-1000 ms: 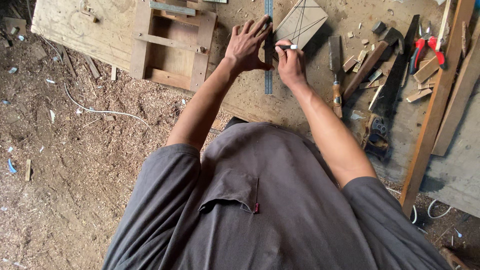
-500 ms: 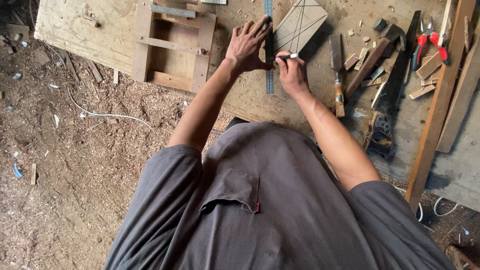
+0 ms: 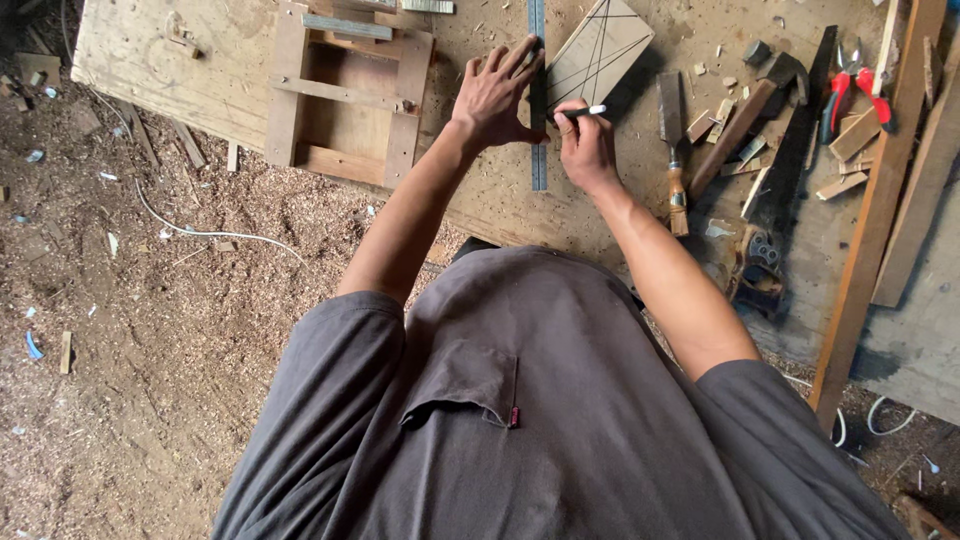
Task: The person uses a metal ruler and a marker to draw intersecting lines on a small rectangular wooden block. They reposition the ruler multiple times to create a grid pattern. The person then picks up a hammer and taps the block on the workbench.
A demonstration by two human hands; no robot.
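Note:
My left hand (image 3: 495, 95) lies flat with fingers spread on a long metal ruler (image 3: 538, 160) that runs away from me across the plywood worktop (image 3: 180, 80). Just right of the ruler, my right hand (image 3: 588, 145) grips a dark pen with a white tip (image 3: 583, 113), its point against the ruler's edge. A wooden block (image 3: 598, 48) marked with crossing pencil lines lies right beyond the pen.
A wooden frame (image 3: 345, 95) sits left of my hands. To the right lie a chisel (image 3: 674, 150), a hammer (image 3: 745, 110), a handsaw (image 3: 785, 190), red-handled pliers (image 3: 853, 90), wood offcuts and long battens (image 3: 875, 210). Sawdust and a white cable (image 3: 210, 232) cover the ground at left.
My right hand with the pen has shifted slightly along the ruler, towards the marked block. My left hand has stayed pressed on the ruler.

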